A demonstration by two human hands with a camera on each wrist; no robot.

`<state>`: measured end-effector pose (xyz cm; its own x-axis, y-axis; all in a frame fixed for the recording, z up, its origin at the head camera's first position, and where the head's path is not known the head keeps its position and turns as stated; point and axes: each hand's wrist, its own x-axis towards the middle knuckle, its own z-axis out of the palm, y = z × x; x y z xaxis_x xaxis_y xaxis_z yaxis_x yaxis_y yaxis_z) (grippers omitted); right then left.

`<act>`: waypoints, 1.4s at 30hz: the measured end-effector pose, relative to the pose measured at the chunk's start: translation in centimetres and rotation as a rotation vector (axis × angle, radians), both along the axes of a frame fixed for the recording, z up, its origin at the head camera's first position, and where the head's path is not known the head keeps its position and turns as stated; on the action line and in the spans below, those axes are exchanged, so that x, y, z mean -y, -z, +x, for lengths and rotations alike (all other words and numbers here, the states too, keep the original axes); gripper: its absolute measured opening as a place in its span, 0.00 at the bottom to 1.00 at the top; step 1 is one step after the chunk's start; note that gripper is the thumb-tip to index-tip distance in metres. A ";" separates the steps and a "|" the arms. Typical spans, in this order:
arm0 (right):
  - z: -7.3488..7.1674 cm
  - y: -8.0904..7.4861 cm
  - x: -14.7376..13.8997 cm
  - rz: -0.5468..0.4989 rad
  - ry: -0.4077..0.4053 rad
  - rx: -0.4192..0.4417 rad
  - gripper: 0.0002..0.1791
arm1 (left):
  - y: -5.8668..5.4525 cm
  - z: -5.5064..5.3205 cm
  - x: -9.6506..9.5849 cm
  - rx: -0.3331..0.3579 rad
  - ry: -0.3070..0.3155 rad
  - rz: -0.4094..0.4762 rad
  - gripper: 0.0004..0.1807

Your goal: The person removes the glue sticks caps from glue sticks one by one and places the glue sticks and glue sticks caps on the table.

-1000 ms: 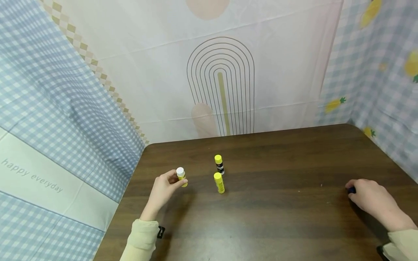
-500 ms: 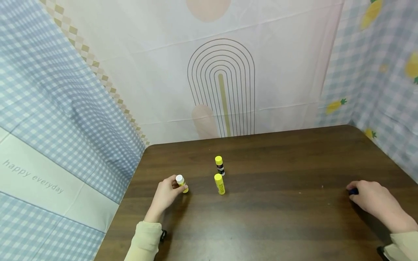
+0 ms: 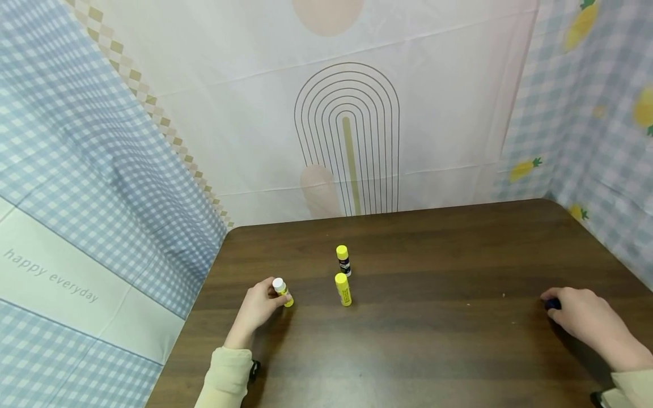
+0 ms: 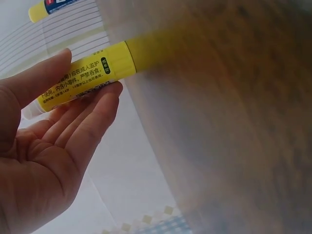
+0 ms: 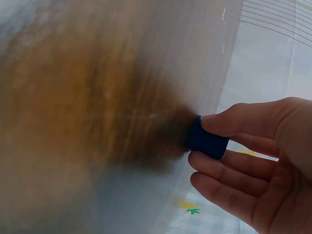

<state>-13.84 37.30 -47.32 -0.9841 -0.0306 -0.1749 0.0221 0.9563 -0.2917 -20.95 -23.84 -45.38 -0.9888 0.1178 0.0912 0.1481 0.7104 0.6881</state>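
My left hand [image 3: 257, 309] pinches a yellow glue stick [image 4: 90, 78] with a white top, between thumb and fingers. The stick stands slightly tilted in the head view, and its lower end meets the table in the left wrist view. To its right stands an all-yellow glue stick [image 3: 343, 290]. Just behind that one is a glue stick with a dark label and a yellow cap [image 3: 344, 260]. Far to the right, my right hand [image 3: 586, 316] pinches a small dark blue block-like piece [image 5: 208, 139] against the tabletop; fingers partly cover it.
The dark brown wooden table [image 3: 433, 340] ends at a back edge by a white printed cloth [image 3: 449, 113]. Blue checked cloth [image 3: 127, 141] hangs at the left, and a similar one with pineapples [image 3: 602, 141] at the right. Tiny specks lie on the table near the right hand.
My left hand has lowered the white-topped glue stick toward me, down to the table. The right hand stays in place with the blue piece; the view has shifted slightly.
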 end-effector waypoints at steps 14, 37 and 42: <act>-0.2 1.1 -0.3 -0.013 0.000 0.025 0.18 | -0.9 0.3 0.0 0.058 0.005 -0.014 0.14; -0.6 0.5 -0.2 0.009 -0.030 0.026 0.19 | -5.8 1.4 -4.8 -0.059 0.114 -0.069 0.21; -0.9 0.6 -0.3 0.013 -0.016 0.032 0.20 | -4.5 0.9 -6.4 0.021 0.204 -0.053 0.22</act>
